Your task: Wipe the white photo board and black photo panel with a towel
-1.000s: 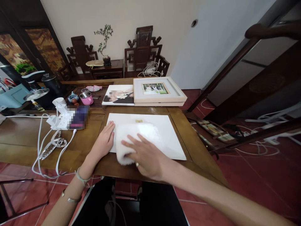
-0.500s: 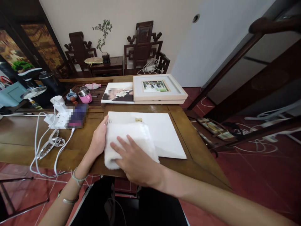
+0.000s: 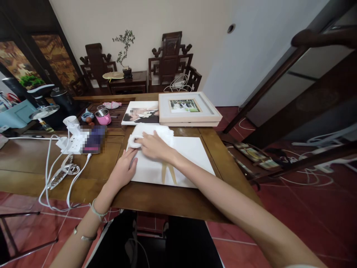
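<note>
A white board (image 3: pixel 192 163) lies flat on the wooden table before me, with two tan strips (image 3: pixel 169 173) forming an upside-down V on it. Over its far left corner is a folded, fluffy white towel (image 3: pixel 149 130). My right hand (image 3: pixel 156 146) is on the towel, fingers pressed into it and gripping its near edge. Along the board's left side rests my left hand (image 3: pixel 125 167), fingers stretched out and their tips close to the towel. Part of the board is hidden under the towel and my right forearm.
Behind the board lie a photo panel (image 3: pixel 141 115) and stacked light wooden picture frames (image 3: pixel 189 121). Left of it are a power strip (image 3: pixel 74 143) with white cables, a clear hair claw (image 3: pixel 63 173) and a pink cup (image 3: pixel 103 117). The table's front edge (image 3: pixel 167 208) is near my legs.
My right hand has pushed the towel away from me to the board's far left part, uncovering the near part and its tan strips. My left hand has shifted onto the board's left side.
</note>
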`<state>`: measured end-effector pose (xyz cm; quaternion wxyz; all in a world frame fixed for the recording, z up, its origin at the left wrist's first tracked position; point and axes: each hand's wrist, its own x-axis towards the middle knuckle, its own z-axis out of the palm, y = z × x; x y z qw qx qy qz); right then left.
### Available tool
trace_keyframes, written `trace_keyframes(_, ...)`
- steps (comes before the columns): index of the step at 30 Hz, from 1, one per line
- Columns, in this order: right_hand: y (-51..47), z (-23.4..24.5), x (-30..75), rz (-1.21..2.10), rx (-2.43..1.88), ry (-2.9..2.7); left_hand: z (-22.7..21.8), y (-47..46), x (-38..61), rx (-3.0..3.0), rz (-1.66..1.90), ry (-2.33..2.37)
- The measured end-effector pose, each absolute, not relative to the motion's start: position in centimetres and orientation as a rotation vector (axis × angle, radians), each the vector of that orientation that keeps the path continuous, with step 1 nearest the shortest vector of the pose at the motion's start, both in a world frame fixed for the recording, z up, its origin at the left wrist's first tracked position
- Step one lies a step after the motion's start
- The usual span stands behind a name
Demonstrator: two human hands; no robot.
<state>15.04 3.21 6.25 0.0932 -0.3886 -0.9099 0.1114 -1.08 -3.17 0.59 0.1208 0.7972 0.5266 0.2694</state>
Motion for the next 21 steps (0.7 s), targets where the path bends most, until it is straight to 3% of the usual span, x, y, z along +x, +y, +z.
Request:
trace_keyframes(6,5.1,6.5,13.9,0.407,-1.103,-2.664,0.4,-3.1,-1.2,2.321,0.817,1.541)
trace_keyframes(13,4.8,5.2,24.1,0.355,-1.254,-2.565,-0.1,-3.0,-1.4,2.294,0.824,1.528)
trace_keyframes(21,-6.5,2.8,30.4,0.229,-1.101,-2.664,-0.2,-2.9,-1.4,2.279,0.818,1.549)
